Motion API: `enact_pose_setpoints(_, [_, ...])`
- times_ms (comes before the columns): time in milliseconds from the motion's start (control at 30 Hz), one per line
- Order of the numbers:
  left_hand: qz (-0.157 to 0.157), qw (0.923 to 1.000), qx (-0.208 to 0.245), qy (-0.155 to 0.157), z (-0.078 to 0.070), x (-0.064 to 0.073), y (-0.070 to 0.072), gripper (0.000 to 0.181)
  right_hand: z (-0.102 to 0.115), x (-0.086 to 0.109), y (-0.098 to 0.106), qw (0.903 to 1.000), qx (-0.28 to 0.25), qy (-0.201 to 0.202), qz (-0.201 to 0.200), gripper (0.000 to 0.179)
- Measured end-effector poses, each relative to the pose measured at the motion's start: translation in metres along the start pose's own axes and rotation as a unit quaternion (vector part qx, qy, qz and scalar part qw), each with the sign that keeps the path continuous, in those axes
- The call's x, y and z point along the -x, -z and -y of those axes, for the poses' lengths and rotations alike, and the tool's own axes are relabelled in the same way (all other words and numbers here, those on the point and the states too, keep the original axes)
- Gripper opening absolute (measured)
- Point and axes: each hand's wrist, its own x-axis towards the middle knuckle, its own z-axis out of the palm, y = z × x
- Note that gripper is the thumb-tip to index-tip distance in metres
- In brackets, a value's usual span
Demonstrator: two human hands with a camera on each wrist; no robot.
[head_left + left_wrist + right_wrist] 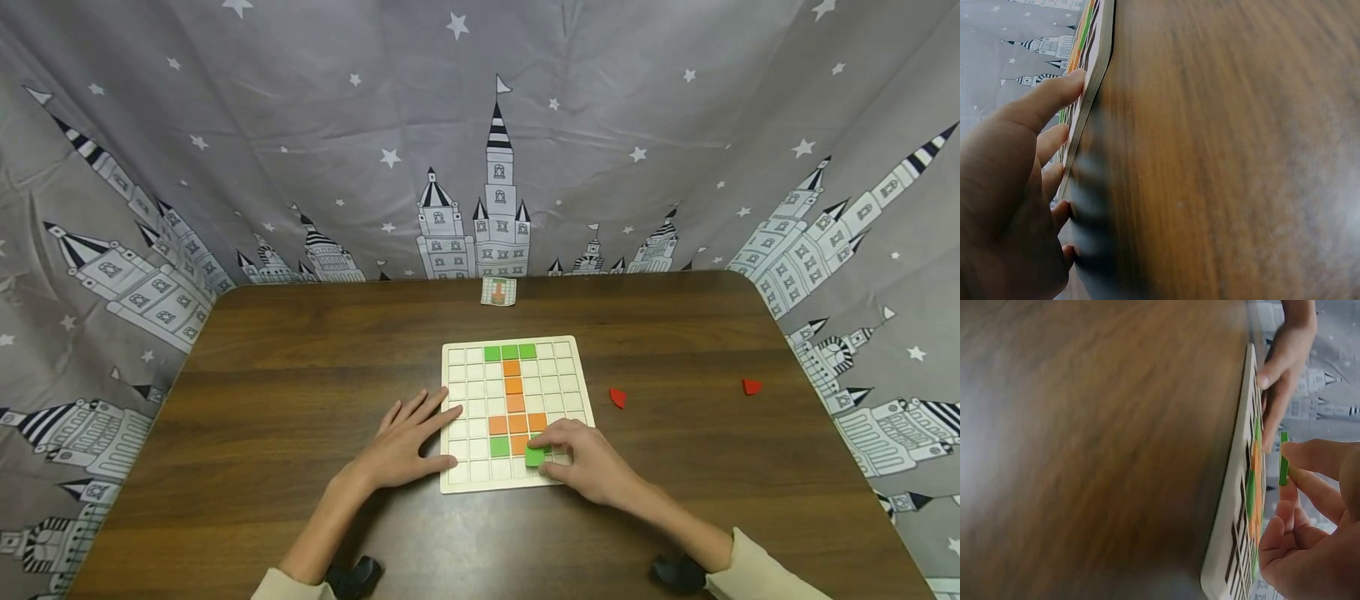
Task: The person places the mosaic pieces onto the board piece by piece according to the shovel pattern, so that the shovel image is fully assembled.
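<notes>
A cream grid board (465,477) lies on the wooden table, with green squares (510,352) along its top row and orange squares (513,385) running down the middle. Lower down sit more orange squares and a green square (499,447). My right hand (596,467) pinches a green square tile (1284,459) between thumb and finger, just above the lower right part of the board. With spread fingers, my left hand (401,446) rests at the board's left edge; its fingertips touch the rim. Part of the board is hidden under the right hand.
Two small red pieces (617,397) lie on the table (337,333) right of the board, one farther out. A small pattern card (498,292) lies at the table's back edge. Behind hangs a grey curtain (300,125) printed with castles and stars.
</notes>
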Motion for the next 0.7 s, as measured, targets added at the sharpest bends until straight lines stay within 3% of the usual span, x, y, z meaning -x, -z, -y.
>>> enact_pose_setpoints(300, [-0.002,1.0000,-0.002,-0.003,-0.001,0.000,0.000,0.073,0.001,-0.003,-0.013,0.9987,0.030,0.025,0.032,0.025])
enact_pose_setpoints(700, [-0.001,1.0000,-0.003,-0.002,-0.002,0.000,0.002,0.073,0.004,-0.007,-0.017,0.9976,0.057,0.033,0.021,0.025])
